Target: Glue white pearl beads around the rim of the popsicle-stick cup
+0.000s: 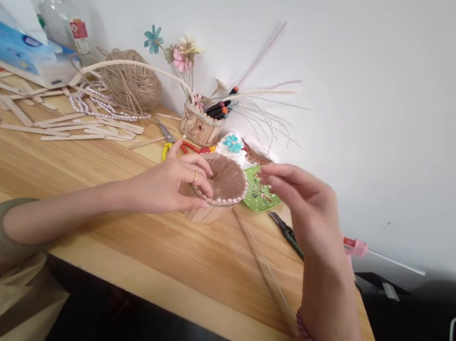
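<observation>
A round pot [211, 213] made of wooden craft sticks stands on the table, with a string of pearl beads along part of its rim. My left hand [176, 185] grips its near left rim, thumb outside and fingers reaching inside. My right hand [304, 201] is raised to the right of the pot, apart from it, thumb and fingertips drawn together; whether something tiny is between them I cannot make out. Behind that hand lies a green dish [260, 200] with small bits in it. A thin cord [265, 261] runs from beside the pot toward my right forearm.
Craft sticks [80, 130], pearl strands [102, 107] and a twine ball [131, 80] lie at left, near a tissue pack [23, 52] and bottle [58, 17]. Pliers [167, 139], a decorated stick basket [201, 126] and a utility knife [287, 234] are nearby. A glue gun [355, 247] lies right.
</observation>
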`<action>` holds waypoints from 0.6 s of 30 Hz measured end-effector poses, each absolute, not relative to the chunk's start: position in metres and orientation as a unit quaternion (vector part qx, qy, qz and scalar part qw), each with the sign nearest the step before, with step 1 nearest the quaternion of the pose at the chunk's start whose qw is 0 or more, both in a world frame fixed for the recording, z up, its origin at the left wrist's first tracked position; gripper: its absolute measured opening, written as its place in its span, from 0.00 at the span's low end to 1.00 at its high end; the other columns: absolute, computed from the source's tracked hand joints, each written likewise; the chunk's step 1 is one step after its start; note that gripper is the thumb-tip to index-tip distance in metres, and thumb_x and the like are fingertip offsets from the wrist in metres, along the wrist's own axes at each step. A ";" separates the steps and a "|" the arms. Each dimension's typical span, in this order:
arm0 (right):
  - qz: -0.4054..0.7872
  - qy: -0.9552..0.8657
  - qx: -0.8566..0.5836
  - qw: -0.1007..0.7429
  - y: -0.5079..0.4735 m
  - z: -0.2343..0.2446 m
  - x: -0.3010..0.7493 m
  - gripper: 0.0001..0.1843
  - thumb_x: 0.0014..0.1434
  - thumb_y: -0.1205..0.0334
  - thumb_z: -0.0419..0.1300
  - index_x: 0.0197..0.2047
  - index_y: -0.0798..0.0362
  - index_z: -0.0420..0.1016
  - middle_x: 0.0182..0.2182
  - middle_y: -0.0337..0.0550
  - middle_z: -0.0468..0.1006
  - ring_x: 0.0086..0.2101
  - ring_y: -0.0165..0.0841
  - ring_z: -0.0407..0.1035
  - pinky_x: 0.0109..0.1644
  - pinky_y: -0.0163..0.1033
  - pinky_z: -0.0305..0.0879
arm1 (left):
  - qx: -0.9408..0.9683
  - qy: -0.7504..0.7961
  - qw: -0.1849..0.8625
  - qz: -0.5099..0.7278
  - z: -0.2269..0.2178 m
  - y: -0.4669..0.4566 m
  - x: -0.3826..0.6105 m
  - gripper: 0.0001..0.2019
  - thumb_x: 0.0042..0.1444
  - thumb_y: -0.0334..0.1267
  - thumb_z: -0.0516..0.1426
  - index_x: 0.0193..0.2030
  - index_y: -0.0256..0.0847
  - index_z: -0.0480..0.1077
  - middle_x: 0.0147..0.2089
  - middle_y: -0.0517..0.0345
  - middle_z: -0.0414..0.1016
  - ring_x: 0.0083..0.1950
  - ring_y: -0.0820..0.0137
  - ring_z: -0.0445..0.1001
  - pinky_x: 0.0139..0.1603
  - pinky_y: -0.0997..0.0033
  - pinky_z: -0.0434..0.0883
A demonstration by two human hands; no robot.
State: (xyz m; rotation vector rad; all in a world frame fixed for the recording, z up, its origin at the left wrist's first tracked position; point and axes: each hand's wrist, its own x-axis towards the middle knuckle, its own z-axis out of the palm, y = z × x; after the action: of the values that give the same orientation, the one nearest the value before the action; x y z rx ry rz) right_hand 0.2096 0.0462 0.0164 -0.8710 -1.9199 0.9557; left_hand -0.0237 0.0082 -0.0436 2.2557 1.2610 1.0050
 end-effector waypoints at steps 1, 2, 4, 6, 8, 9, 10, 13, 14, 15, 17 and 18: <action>0.369 -0.743 -0.349 0.436 0.047 0.017 0.212 0.05 0.58 0.61 0.63 0.36 0.49 0.81 0.34 0.38 0.82 0.37 0.31 0.74 0.42 0.37 0.70 | 0.801 0.448 0.181 0.354 -0.044 0.008 -0.023 0.04 0.53 0.38 0.61 0.32 0.42 0.77 0.40 0.57 0.79 0.54 0.59 0.73 0.69 0.37 0.32; 0.356 -0.729 -0.353 0.466 0.047 0.018 0.214 0.05 0.58 0.61 0.63 0.34 0.49 0.81 0.30 0.37 0.81 0.32 0.29 0.73 0.38 0.35 0.70 | 0.802 0.450 0.177 0.351 -0.043 0.008 -0.023 0.04 0.52 0.38 0.62 0.33 0.42 0.77 0.41 0.56 0.80 0.54 0.58 0.73 0.69 0.37 0.31; 0.328 -0.716 -0.360 0.501 0.048 0.019 0.216 0.06 0.58 0.60 0.64 0.31 0.50 0.81 0.24 0.36 0.78 0.26 0.26 0.69 0.31 0.33 0.68 | 0.806 0.452 0.171 0.343 -0.043 0.007 -0.022 0.05 0.51 0.39 0.63 0.34 0.42 0.77 0.42 0.55 0.80 0.54 0.57 0.73 0.69 0.37 0.29; 0.309 -0.711 -0.372 0.511 0.046 0.020 0.218 0.07 0.57 0.58 0.65 0.31 0.51 0.80 0.22 0.36 0.77 0.24 0.26 0.67 0.28 0.33 0.67 | 0.808 0.455 0.162 0.337 -0.044 0.007 -0.022 0.07 0.50 0.41 0.64 0.36 0.43 0.77 0.43 0.55 0.80 0.55 0.55 0.73 0.69 0.37 0.28; 0.298 -0.709 -0.385 0.510 0.044 0.019 0.220 0.08 0.55 0.56 0.66 0.31 0.51 0.80 0.22 0.36 0.76 0.23 0.27 0.68 0.27 0.34 0.68 | 0.810 0.454 0.152 0.338 -0.044 0.008 -0.021 0.08 0.50 0.40 0.64 0.37 0.44 0.77 0.44 0.54 0.80 0.55 0.55 0.73 0.69 0.37 0.29; 0.294 -0.708 -0.390 0.510 0.043 0.018 0.221 0.09 0.55 0.55 0.67 0.31 0.52 0.79 0.23 0.37 0.77 0.24 0.28 0.68 0.27 0.35 0.68 | 0.811 0.453 0.147 0.340 -0.045 0.008 -0.021 0.07 0.51 0.40 0.63 0.38 0.44 0.78 0.45 0.54 0.80 0.56 0.56 0.72 0.69 0.36 0.31; 0.291 -0.706 -0.392 0.513 0.042 0.018 0.222 0.09 0.54 0.54 0.67 0.30 0.52 0.79 0.23 0.38 0.77 0.24 0.28 0.68 0.28 0.36 0.68 | 0.811 0.452 0.142 0.344 -0.045 0.008 -0.021 0.07 0.51 0.39 0.63 0.38 0.45 0.78 0.45 0.54 0.80 0.56 0.56 0.72 0.68 0.36 0.33; 0.290 -0.692 -0.372 0.546 0.040 0.027 0.218 0.10 0.54 0.54 0.67 0.28 0.50 0.75 0.24 0.37 0.74 0.26 0.29 0.66 0.29 0.37 0.66 | 0.811 0.447 0.130 0.354 -0.046 0.008 -0.021 0.08 0.51 0.38 0.63 0.39 0.46 0.77 0.45 0.54 0.81 0.57 0.56 0.71 0.68 0.36 0.38; 0.297 -0.684 -0.354 0.565 0.039 0.033 0.215 0.11 0.55 0.54 0.67 0.27 0.50 0.73 0.23 0.36 0.71 0.26 0.29 0.65 0.29 0.37 0.64 | 0.812 0.445 0.127 0.355 -0.046 0.008 -0.021 0.08 0.51 0.38 0.63 0.39 0.46 0.77 0.45 0.54 0.81 0.57 0.56 0.71 0.68 0.36 0.39; 0.304 -0.673 -0.330 0.588 0.039 0.041 0.213 0.13 0.55 0.54 0.66 0.24 0.49 0.71 0.22 0.36 0.67 0.25 0.28 0.62 0.28 0.36 0.61 | 0.814 0.443 0.124 0.356 -0.047 0.008 -0.020 0.07 0.52 0.38 0.63 0.39 0.46 0.77 0.45 0.54 0.81 0.57 0.56 0.71 0.68 0.36 0.39; 0.311 -0.649 -0.274 0.638 0.035 0.055 0.219 0.17 0.57 0.56 0.65 0.22 0.49 0.66 0.20 0.34 0.58 0.23 0.27 0.56 0.25 0.36 0.54 | 0.815 0.438 0.119 0.359 -0.047 0.008 -0.020 0.07 0.53 0.38 0.62 0.39 0.46 0.77 0.45 0.54 0.81 0.57 0.57 0.71 0.68 0.37 0.38; 0.301 -0.650 -0.261 0.648 0.031 0.058 0.230 0.17 0.58 0.56 0.63 0.22 0.49 0.64 0.21 0.34 0.54 0.23 0.27 0.54 0.24 0.37 0.51 | 0.815 0.437 0.118 0.362 -0.048 0.008 -0.020 0.07 0.53 0.38 0.62 0.40 0.47 0.77 0.45 0.54 0.81 0.56 0.58 0.71 0.68 0.37 0.36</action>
State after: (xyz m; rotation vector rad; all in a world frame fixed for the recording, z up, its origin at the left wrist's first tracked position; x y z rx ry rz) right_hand 0.2297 0.0312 0.0585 -0.5928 -1.4774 0.6843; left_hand -0.0203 0.0079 -0.0476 2.3851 1.2773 1.0576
